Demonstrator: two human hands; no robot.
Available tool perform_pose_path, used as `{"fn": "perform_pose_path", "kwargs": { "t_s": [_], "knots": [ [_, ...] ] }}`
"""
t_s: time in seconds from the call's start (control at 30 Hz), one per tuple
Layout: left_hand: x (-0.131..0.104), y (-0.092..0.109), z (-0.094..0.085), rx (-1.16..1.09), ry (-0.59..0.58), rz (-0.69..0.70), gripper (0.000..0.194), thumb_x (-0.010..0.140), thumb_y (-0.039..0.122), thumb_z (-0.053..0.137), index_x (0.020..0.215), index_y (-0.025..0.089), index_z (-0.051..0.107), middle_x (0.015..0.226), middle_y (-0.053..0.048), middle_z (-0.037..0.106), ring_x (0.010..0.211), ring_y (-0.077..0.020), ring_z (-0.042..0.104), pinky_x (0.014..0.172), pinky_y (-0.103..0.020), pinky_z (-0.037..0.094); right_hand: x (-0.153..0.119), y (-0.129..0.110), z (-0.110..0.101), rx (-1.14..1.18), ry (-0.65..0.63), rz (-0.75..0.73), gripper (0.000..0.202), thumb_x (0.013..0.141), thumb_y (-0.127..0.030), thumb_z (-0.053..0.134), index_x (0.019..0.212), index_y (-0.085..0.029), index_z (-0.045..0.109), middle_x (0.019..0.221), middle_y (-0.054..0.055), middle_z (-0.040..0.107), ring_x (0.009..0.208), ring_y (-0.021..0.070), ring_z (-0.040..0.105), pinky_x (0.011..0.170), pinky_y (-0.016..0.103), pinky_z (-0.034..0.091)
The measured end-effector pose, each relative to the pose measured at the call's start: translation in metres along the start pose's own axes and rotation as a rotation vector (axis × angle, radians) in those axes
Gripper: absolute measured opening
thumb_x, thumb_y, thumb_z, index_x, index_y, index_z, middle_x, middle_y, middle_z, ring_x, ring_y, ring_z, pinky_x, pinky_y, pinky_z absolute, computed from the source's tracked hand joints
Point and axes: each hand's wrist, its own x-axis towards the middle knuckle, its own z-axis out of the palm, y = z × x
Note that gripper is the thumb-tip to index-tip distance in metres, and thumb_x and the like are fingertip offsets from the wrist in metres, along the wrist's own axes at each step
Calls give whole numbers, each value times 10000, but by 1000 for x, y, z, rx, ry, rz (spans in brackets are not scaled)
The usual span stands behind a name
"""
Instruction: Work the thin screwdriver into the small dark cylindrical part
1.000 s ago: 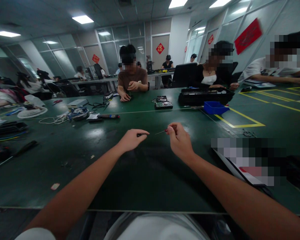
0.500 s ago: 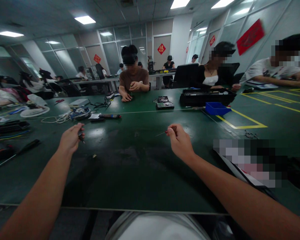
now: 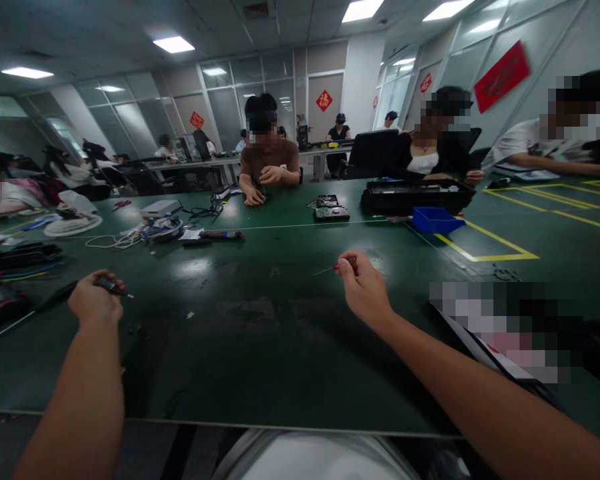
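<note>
My left hand (image 3: 95, 300) is over the left part of the green table, fingers closed round a short black pen-shaped tool (image 3: 113, 287) with a small metal tip pointing right. Right of centre, my right hand (image 3: 363, 283) pinches a thin metal shaft (image 3: 323, 272) with a red end at the fingertips. The shaft points left above the table; its exact kind is too small to tell. A small pale scrap (image 3: 191, 315) lies on the table between my hands.
A long screwdriver (image 3: 10, 328) lies beside my left hand. Farther back are bundled cables (image 3: 163, 230), an electric screwdriver (image 3: 223, 235), opened hard drives (image 3: 331, 212), a blue bin (image 3: 437, 220) and a black casing (image 3: 417, 195). A co-worker (image 3: 270, 157) sits opposite.
My left hand has moved left and toward me with the black tool, which now points more to the right. My right hand has stayed nearly in place.
</note>
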Motion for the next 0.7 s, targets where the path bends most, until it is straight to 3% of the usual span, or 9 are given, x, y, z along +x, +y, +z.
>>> {"fn": "perform_pose_path", "kwargs": {
  "t_s": [0.1, 0.27, 0.47, 0.7],
  "knots": [
    [0, -2, 0, -188, 18, -145, 58, 744, 134, 417, 760, 176, 454, 572, 41, 476, 521, -93, 488, 554, -193, 435, 0, 1, 0, 8, 4, -2, 192, 991, -391, 453, 978, -236, 565, 871, 69, 711, 801, 241, 681, 698, 367, 469],
    [3, -4, 3, -232, 15, -101, 117, 738, 126, 399, 811, 178, 474, 639, 39, 538, 506, -93, 499, 504, -180, 409, 1, 3, 2, 12, 12, -2, 203, 990, -399, 458, 982, -232, 573, 870, 67, 716, 801, 239, 684, 703, 365, 473],
    [13, -11, 6, -328, 47, -65, 229, 648, 96, 416, 852, 168, 494, 647, 33, 514, 460, -101, 473, 454, -190, 370, 1, 2, 2, 16, 22, -16, 200, 988, -396, 461, 980, -230, 573, 852, 63, 710, 802, 236, 685, 714, 365, 479],
    [21, -23, 2, -338, -11, -25, 249, 613, 94, 467, 849, 162, 509, 654, 33, 525, 481, -101, 495, 459, -191, 385, 1, 2, 3, 29, 0, -1, 201, 989, -400, 463, 983, -232, 573, 868, 63, 707, 811, 234, 682, 718, 367, 479]
  ]
}}
